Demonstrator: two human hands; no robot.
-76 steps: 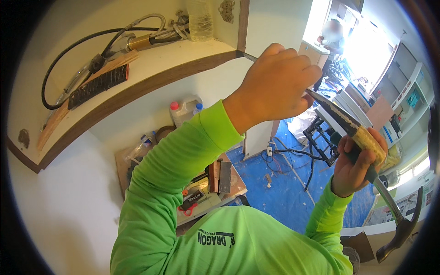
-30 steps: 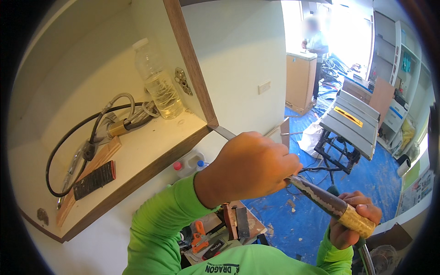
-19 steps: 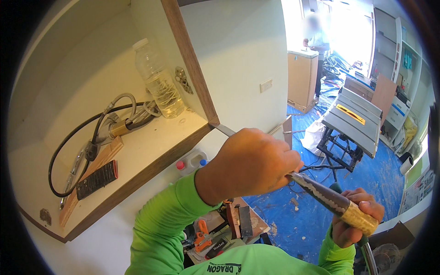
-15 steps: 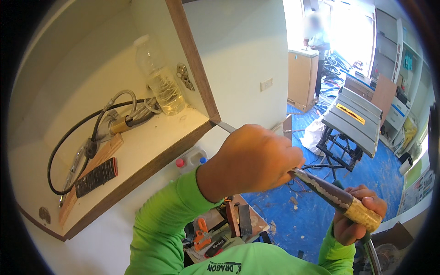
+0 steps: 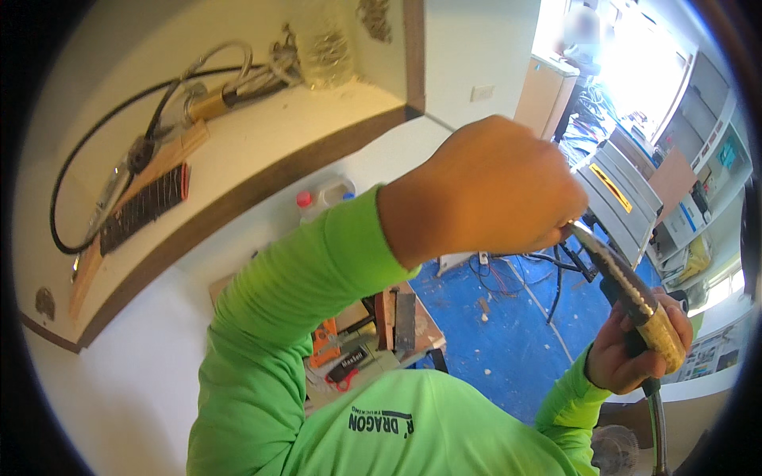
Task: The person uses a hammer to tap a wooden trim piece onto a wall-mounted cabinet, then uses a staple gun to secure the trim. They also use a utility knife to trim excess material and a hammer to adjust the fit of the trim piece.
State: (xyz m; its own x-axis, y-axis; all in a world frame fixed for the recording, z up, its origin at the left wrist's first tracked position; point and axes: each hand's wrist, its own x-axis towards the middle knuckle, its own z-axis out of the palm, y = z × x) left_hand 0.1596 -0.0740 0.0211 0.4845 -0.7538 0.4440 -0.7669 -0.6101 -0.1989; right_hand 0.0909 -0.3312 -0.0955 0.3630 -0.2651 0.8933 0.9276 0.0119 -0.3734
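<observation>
Green sleeves [image 5: 278,285] reach up from below on my feed, and beyond them the left hand [image 5: 492,194] is curled into a full fist around the tool [image 5: 613,266], whose dark, tapering length slants down out of it to a yellow end. A thin strip of metal runs from the fist's other side toward the front corner of the shelf [image 5: 353,111] (whether it touches, I can't tell from here). The right hand [image 5: 621,363] is wrapped round that yellow end and the hammer [image 5: 657,428] together, the hammer's shaft dropping to the lower edge. Compared with half a second ago, my view has tilted: the fist sits higher and further right, the bottle [image 5: 324,51] is cut off by the top edge, and more of the shirt [image 5: 468,428] shows.
</observation>
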